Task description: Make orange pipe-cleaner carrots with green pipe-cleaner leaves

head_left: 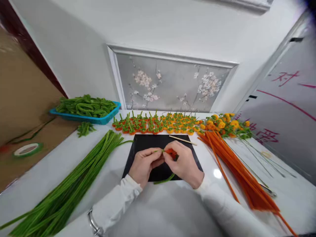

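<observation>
Over a black mat (158, 141) my two hands meet, fingertips together. My left hand (145, 164) is closed in a pinch on the end of a short green pipe cleaner (159, 151). Curled in my right hand (182, 163) is a small orange pipe-cleaner flower (171, 151), partly hidden by the fingers; thumb and forefinger pinch at its green part. Below the hands, a loose piece of green pipe cleaner (165, 180) lies curved across the mat's near edge. A thin wooden stick (182, 140) rests on the mat's far right part.
Long green pipe cleaners (81, 174) lie at left, orange ones (237, 171) at right. Rows of small orange and yellow flowers (153, 123) line the back. A blue tray (98, 120) holds green pieces. Yellow flowers (222, 123) are heaped back right. Green tape (28, 149) lies far left.
</observation>
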A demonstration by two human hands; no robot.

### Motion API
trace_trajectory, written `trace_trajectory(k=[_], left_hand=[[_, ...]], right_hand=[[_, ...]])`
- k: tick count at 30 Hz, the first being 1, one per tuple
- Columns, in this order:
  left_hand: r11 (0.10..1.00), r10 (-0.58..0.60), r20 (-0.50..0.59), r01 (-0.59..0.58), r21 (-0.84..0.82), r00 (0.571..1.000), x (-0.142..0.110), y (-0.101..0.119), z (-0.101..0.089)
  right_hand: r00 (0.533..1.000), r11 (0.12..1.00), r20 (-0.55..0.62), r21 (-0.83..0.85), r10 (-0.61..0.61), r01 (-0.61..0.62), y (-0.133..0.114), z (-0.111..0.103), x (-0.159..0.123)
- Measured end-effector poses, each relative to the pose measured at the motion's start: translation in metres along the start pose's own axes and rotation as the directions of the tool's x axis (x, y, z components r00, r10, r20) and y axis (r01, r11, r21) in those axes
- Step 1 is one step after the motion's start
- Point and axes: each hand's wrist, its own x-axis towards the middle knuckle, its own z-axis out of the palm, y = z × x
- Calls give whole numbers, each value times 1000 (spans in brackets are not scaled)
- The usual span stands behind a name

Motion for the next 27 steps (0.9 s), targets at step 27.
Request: trace_trajectory(k=[27], left_hand=[[871,-163,316,-14,492,935,13,9,-16]], right_hand=[[939,996,338,83,-65,39,1,-20,-1]])
